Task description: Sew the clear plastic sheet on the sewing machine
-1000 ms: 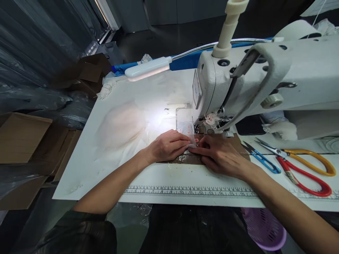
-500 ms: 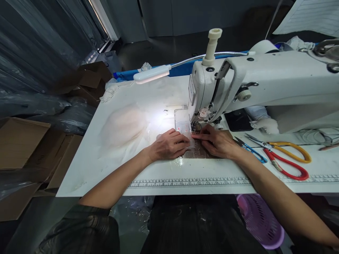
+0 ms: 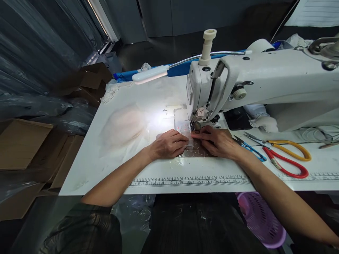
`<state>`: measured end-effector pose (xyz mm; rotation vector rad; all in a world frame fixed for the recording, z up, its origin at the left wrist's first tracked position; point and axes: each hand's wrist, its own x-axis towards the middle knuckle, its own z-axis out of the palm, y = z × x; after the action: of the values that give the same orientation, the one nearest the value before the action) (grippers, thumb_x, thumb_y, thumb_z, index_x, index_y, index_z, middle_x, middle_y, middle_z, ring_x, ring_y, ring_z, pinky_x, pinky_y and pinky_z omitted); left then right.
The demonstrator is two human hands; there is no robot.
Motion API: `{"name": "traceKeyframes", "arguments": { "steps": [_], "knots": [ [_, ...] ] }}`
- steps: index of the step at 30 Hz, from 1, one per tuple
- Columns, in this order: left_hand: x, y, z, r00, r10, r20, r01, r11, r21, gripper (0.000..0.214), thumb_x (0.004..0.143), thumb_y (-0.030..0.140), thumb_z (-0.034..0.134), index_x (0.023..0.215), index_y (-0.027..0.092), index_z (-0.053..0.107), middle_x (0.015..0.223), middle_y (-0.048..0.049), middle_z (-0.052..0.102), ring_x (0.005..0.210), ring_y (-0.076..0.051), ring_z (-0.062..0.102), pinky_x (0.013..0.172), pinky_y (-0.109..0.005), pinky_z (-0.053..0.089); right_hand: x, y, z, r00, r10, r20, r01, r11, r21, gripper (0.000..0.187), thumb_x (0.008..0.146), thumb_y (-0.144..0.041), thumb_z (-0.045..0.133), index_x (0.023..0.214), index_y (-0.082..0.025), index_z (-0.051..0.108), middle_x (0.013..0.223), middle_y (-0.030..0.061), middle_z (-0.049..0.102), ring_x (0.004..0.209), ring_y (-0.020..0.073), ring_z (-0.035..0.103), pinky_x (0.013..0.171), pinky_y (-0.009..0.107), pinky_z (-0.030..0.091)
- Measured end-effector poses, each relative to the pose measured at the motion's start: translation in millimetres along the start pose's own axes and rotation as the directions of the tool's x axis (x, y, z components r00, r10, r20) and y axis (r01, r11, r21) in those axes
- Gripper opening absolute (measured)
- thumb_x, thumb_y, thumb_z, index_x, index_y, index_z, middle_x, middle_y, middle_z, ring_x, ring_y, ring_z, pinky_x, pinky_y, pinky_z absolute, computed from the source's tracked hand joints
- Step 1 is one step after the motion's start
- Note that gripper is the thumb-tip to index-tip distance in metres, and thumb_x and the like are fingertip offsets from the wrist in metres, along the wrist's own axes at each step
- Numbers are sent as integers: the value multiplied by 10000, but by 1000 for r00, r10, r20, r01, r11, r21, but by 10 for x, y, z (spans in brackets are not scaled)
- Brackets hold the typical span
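A white sewing machine (image 3: 197,88) stands over the table, its needle and presser foot just beyond my fingertips. A thin translucent piece of fabric (image 3: 190,141) lies in front of the foot. My left hand (image 3: 171,144) rests palm down with its curled fingers holding the fabric's left side. From the right, my right hand (image 3: 215,141) has its index finger and thumb at the fabric's edge, close to the left fingertips. A brownish plate (image 3: 197,152) lies partly beneath both hands. What the fingers cover is hidden.
Blue snips (image 3: 251,149) and scissors with red and yellow handles (image 3: 287,167) lie to the right. A pale sheer heap (image 3: 124,125) sits on the left. A lamp (image 3: 150,74) lights the table, and a measuring tape (image 3: 185,181) runs along the front. Cardboard boxes (image 3: 23,144) stand leftward.
The view has shifted slightly, so the machine appears a little further left. Both hands stay at the fabric with almost no visible movement.
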<state>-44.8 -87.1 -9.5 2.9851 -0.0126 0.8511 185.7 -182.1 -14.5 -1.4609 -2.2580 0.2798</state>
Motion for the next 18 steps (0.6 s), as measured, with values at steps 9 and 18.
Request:
{"name": "traceKeyframes", "arguments": {
  "steps": [9, 18],
  "knots": [
    [-3, 0, 13, 1000, -26, 2, 26, 1000, -15, 90, 881, 161, 557, 896, 159, 646, 996, -55, 727, 807, -150, 644, 677, -316, 482, 40, -65, 35, 998, 60, 6, -58, 990, -125, 358, 919, -270, 469, 1222, -253, 660, 1029, 111, 600, 820, 208, 588, 695, 312, 477],
    [-2, 9, 16, 999, -19, -26, 19, 1000, -4, 96, 875, 151, 570, 939, 150, 642, 999, -65, 731, 786, -157, 651, 659, -321, 501, 6, -28, 39, 995, 94, 11, -94, 994, -55, 385, 930, -281, 451, 1279, -275, 613, 1032, 108, 589, 824, 203, 593, 718, 331, 497]
  ]
}}
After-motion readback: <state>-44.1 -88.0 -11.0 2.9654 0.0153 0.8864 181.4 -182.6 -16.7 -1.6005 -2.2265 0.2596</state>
